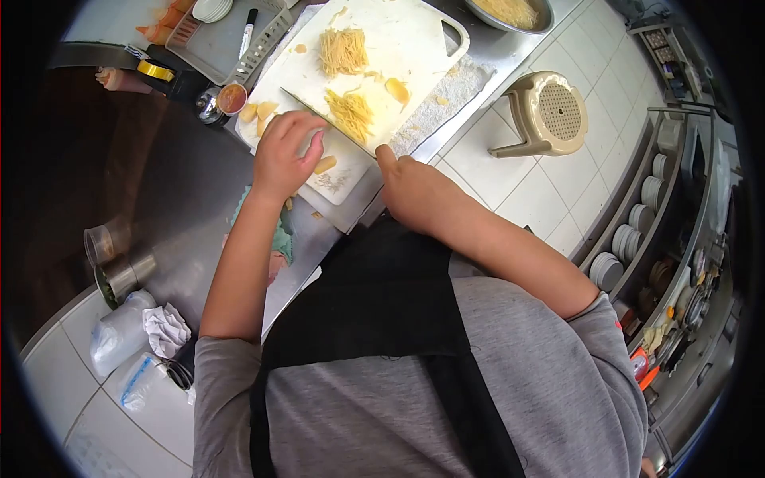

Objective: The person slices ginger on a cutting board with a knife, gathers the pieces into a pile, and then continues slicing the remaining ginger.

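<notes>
My right hand (406,182) is closed round the handle end of a long knife (335,125), whose blade lies slanted across the white cutting board (422,40). Past the blade is a small heap of thin yellow strips (349,114), with a larger pale heap (343,52) beyond it. My left hand (288,150) is at the board's near left edge by the knife tip, fingers curved and thumb apart, with nothing visible in it. Peeled yellow pieces (260,110) lie just beyond it, and another piece (325,165) rests between my hands. A flat slice (397,90) lies to the right.
A metal bowl (514,12) of pale strips stands at the top right. A grey basket (209,40), a red sauce cup (232,99) and yellow tape (156,70) are at the upper left. A beige stool (550,114) stands on the floor near shelved plates (607,271).
</notes>
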The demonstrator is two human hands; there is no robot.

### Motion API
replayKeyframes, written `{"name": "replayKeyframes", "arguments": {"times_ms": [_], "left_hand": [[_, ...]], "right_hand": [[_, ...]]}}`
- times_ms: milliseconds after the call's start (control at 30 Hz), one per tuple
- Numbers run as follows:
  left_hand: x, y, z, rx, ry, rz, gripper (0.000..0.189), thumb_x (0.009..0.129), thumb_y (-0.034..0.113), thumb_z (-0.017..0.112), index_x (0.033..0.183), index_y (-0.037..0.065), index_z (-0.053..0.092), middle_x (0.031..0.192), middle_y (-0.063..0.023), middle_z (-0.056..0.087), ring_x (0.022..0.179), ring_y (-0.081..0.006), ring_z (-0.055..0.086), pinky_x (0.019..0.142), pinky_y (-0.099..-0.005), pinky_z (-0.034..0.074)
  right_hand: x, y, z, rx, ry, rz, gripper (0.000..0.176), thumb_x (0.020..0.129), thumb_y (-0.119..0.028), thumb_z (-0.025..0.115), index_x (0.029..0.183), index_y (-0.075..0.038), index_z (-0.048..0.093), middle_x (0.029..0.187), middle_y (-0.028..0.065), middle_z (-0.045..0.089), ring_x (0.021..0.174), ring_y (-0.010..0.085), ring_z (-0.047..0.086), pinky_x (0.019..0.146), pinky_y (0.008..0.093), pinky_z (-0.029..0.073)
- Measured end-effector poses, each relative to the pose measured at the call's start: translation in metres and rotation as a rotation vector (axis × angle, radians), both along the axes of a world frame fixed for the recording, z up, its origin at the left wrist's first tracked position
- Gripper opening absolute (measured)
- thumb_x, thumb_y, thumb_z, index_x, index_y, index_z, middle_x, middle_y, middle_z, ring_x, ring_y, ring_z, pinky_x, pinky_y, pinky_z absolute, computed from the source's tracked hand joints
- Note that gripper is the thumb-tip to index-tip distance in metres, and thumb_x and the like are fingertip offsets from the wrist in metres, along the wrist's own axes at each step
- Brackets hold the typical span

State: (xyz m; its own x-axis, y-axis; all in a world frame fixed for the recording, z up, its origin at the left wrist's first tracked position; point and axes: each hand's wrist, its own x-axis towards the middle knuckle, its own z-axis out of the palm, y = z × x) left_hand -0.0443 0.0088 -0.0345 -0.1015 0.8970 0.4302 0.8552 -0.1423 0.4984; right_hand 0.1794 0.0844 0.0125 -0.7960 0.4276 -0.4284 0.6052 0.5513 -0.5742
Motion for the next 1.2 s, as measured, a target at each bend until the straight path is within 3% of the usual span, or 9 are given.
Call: {"name": "replayKeyframes", "arguments": {"times_ms": [133,200,500,633,700,733,800,1133,1200], "left_hand": [[0.007,0.011,0.017,-0.057,-0.041,-0.149,0.020,0.077,-0.001,0.069,0.095,0.008,0.067,0.099,-0.0077,0.066,0.093,-0.0293,0.064,0.081,-0.0388,0.053],[0.004,0.018,0.019,-0.276,0.063,-0.265,0.024,0.076,-0.002,0.065,0.098,0.008,0.066,0.102,-0.0093,0.066,0.095,-0.0297,0.064,0.083,-0.0399,0.053],[-0.010,0.038,0.024,-0.413,0.045,-0.380,0.025,0.079,0.005,0.054,0.101,0.006,0.066,0.103,-0.0110,0.066,0.101,-0.0325,0.062,0.088,-0.0416,0.052],[-0.015,0.043,0.028,-0.507,0.007,-0.391,0.027,0.079,0.005,0.054,0.102,0.006,0.068,0.104,-0.0119,0.067,0.102,-0.0330,0.062,0.092,-0.0437,0.050],[-0.019,0.045,0.030,-0.182,0.030,-0.403,0.031,0.079,0.004,0.055,0.105,0.007,0.070,0.104,-0.0105,0.068,0.103,-0.0329,0.063,0.093,-0.0455,0.049],[-0.022,0.043,0.034,-0.181,0.033,-0.409,0.031,0.079,0.004,0.055,0.105,0.007,0.070,0.104,-0.0105,0.068,0.103,-0.0329,0.063,0.093,-0.0455,0.049],[-0.026,0.034,0.043,-0.202,-0.005,-0.251,0.033,0.079,0.003,0.055,0.107,0.009,0.071,0.106,-0.0089,0.068,0.104,-0.0315,0.063,0.093,-0.0434,0.047],[-0.010,0.035,0.034,-0.289,0.140,-0.262,0.027,0.086,0.013,0.053,0.107,0.011,0.071,0.107,-0.0063,0.068,0.108,-0.0281,0.062,0.099,-0.0404,0.039],[-0.011,0.037,0.032,-0.460,0.137,-0.249,0.027,0.091,0.016,0.051,0.109,0.012,0.071,0.108,-0.0069,0.068,0.109,-0.0275,0.061,0.101,-0.0401,0.037]], "right_hand": [[0.004,-0.004,0.000,0.022,0.018,-0.026,0.019,0.094,-0.004,0.045,0.111,0.005,0.045,0.094,0.0312,0.063,0.083,0.0450,0.069,0.071,0.0481,0.058],[0.005,-0.006,0.000,0.021,0.011,-0.027,0.019,0.095,-0.005,0.045,0.111,0.005,0.045,0.096,0.0309,0.062,0.083,0.0446,0.069,0.071,0.0473,0.059],[0.012,-0.013,0.004,0.073,0.125,-0.093,0.025,0.094,-0.004,0.048,0.116,0.007,0.046,0.097,0.0293,0.059,0.082,0.0412,0.069,0.069,0.0422,0.060],[0.017,-0.012,0.012,0.111,0.106,-0.048,0.025,0.094,-0.006,0.050,0.116,0.006,0.046,0.099,0.0294,0.059,0.083,0.0397,0.070,0.070,0.0413,0.060],[0.020,-0.012,0.014,0.138,0.099,-0.038,0.025,0.094,-0.006,0.050,0.117,0.005,0.047,0.100,0.0291,0.059,0.084,0.0392,0.070,0.070,0.0413,0.060],[0.022,-0.011,0.014,0.132,0.086,-0.064,0.025,0.094,-0.007,0.051,0.117,0.004,0.047,0.100,0.0278,0.059,0.085,0.0383,0.070,0.069,0.0414,0.060],[0.026,-0.010,0.015,0.128,0.074,-0.097,0.026,0.095,-0.008,0.051,0.118,0.002,0.047,0.100,0.0264,0.059,0.085,0.0374,0.070,0.068,0.0415,0.061],[0.043,-0.013,0.022,0.347,0.054,-0.044,0.026,0.095,-0.011,0.053,0.117,0.001,0.049,0.096,0.0196,0.059,0.084,0.0305,0.070,0.062,0.0397,0.061],[0.045,-0.014,0.024,0.371,0.073,-0.031,0.026,0.094,-0.012,0.053,0.116,0.001,0.050,0.096,0.0194,0.059,0.085,0.0304,0.070,0.061,0.0398,0.061]]}}
